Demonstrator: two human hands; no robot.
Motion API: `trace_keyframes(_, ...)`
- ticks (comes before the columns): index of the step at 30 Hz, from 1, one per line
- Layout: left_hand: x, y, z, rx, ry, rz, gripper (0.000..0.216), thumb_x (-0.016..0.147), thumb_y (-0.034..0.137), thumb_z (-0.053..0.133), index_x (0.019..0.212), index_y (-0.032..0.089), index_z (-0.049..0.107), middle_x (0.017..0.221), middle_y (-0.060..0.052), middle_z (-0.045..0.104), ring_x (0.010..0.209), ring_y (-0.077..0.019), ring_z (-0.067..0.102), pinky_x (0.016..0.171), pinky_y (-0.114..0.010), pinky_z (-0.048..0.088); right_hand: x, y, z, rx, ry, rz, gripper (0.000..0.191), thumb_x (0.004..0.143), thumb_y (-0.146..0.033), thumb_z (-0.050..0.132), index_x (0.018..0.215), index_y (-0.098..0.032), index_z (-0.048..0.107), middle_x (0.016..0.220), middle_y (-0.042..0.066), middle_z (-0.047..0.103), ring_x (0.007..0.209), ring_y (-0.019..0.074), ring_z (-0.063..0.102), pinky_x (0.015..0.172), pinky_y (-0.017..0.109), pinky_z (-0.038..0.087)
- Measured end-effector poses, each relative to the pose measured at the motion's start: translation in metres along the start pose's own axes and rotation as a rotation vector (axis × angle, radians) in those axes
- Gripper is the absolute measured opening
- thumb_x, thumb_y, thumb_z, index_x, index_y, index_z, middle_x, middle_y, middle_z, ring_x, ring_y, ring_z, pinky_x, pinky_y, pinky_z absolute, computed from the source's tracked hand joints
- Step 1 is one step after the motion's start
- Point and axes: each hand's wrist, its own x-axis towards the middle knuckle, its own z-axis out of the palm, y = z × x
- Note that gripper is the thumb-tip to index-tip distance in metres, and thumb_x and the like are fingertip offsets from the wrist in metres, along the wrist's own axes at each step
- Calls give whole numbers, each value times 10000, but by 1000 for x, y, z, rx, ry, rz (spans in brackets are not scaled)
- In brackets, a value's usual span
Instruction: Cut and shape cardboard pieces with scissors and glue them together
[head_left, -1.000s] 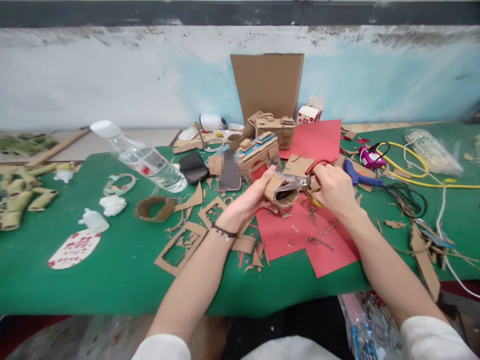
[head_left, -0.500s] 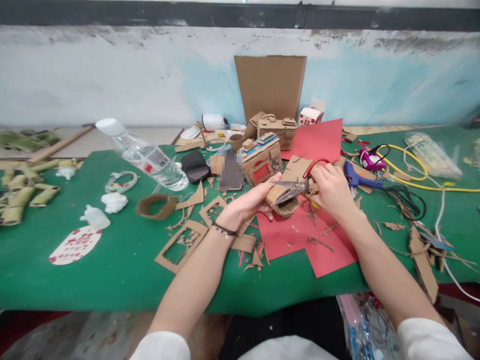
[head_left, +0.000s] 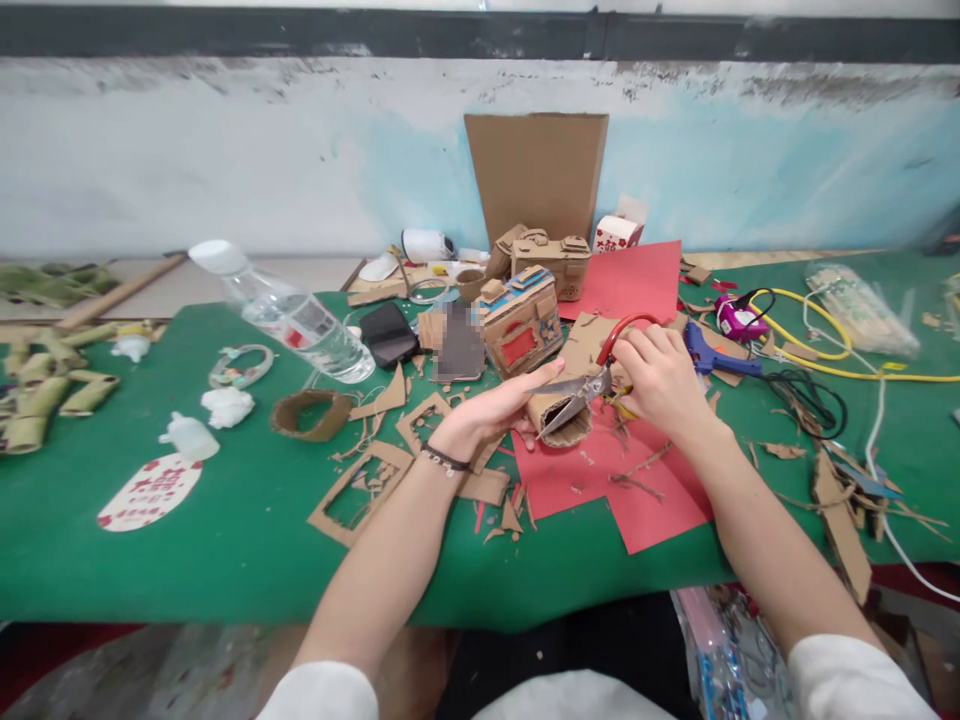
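Note:
My left hand (head_left: 504,405) is closed around a short cardboard tube (head_left: 568,428) whose hollow end faces me. In my right hand (head_left: 660,372) are red-handled scissors (head_left: 596,383), blades parted at the tube's rim, one across its opening and the other above it. Beneath my hands lie red paper sheets (head_left: 645,510) strewn with torn cardboard strips. Just beyond stands a small cardboard camera model (head_left: 525,335) with a red panel and blue trim. Cut cardboard frames (head_left: 360,490) and scraps lie left of the tube, near my left forearm.
A tilted water bottle (head_left: 292,325), a black phone (head_left: 388,335) and a cardboard ring (head_left: 311,415) are on the left. To the right lie a blue glue gun (head_left: 716,352), a purple plug (head_left: 739,318), cables and bagged sticks (head_left: 862,310). A cardboard sheet (head_left: 536,170) leans against the wall.
The scissor blades have opened wider, and the lower one now crosses the tube's mouth. Both hands have stayed in nearly the same place.

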Motion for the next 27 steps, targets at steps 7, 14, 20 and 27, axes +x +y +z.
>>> trace_keyframes(7, -2, 0, 1, 77, 63, -7, 662, 940, 842, 658, 777, 205, 735, 510, 7, 548, 327, -110, 388, 339, -269, 494, -1, 5, -3, -5, 22, 22, 85, 1032, -204, 609, 966, -252, 633, 910, 86, 700, 964, 297, 546, 880, 445, 374)
trace_keyframes(14, -5, 4, 4, 141, 98, -30, 682, 992, 827, 601, 731, 198, 642, 498, 11, 531, 342, -87, 370, 345, -230, 445, 0, 5, -7, 34, 12, 59, 177, 1076, -244, 594, 901, -259, 614, 885, 78, 696, 965, 287, 566, 871, 436, 358)
trace_keyframes(20, -11, 15, -6, 28, 20, 102, 763, 1035, 835, 495, 1179, 139, 774, 771, -104, 796, 527, -190, 721, 502, -280, 631, -1, 10, 7, 59, 71, 163, 109, 933, -141, 618, 926, -249, 624, 861, 76, 669, 916, 291, 532, 832, 424, 345)
trace_keyframes(27, -8, 18, 1, -131, 31, 335, 686, 1006, 751, 661, 1452, 231, 633, 966, -85, 845, 558, -193, 760, 494, -284, 632, -1, 14, 17, 106, 157, 298, 192, 805, -81, 575, 902, -246, 572, 810, 64, 612, 848, 288, 513, 773, 401, 327)
